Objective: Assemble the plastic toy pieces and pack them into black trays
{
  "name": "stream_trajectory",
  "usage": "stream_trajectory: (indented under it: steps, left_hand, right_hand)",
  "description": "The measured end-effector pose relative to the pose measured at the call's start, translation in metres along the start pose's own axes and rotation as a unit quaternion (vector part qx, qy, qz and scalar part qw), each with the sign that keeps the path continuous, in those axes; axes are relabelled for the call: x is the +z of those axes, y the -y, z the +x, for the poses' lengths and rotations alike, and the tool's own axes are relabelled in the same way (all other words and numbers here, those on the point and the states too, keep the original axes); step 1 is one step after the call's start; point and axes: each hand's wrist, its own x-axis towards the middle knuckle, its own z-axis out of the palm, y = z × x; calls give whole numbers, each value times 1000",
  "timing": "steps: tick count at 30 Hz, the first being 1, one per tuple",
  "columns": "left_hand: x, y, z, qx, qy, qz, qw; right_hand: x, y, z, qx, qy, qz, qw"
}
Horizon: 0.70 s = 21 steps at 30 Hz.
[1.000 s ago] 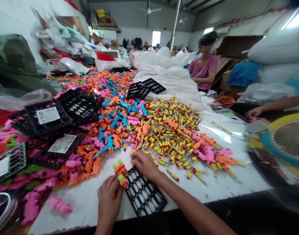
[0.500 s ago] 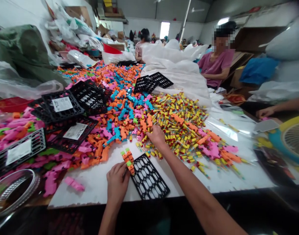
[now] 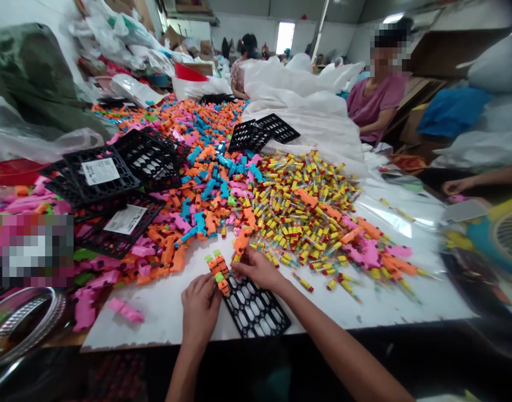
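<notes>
My left hand (image 3: 200,306) is closed at the upper left edge of a black plastic grid tray (image 3: 259,308), its fingers curled against the rim. Beside those fingers, several small orange toy cars (image 3: 218,272) with green ends sit in the tray's corner slots. Over the tray's far edge, my right hand (image 3: 259,269) is closed with thumb and fingers pinched around an orange toy car (image 3: 241,243); part of it is hidden by the fingers. Just beyond lies a heap of small clear tubes (image 3: 297,218) with yellow labels and red ends.
Orange, pink and blue toy cars (image 3: 209,173) cover the table's left and far parts. Black trays (image 3: 100,170) with white labels lie on them at left. A pink piece (image 3: 125,310) rests near the front edge. A fan (image 3: 509,229) and co-workers are at right.
My right hand has come back from the tube heap toward me, down to the tray's far edge, with an orange toy car in its fingers. My left hand stays at the tray.
</notes>
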Motion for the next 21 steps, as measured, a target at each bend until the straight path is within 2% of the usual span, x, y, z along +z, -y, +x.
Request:
stream_trajectory:
  steps: [5, 9, 14, 21]
  left_hand:
    - [0, 0, 0, 5, -15, 4, 1000]
    - [3, 4, -2, 20, -31, 15, 999]
    - [8, 14, -1, 35, -50, 24, 998]
    - [16, 31, 1, 68, -70, 42, 994]
  right_hand:
    - [-2, -13, -1, -54, 18, -94, 994]
    - [-1, -14, -5, -98, -20, -201, 974]
    - [5, -15, -9, -154, -60, -232, 959]
    - [4, -9, -8, -184, -56, -226, 955]
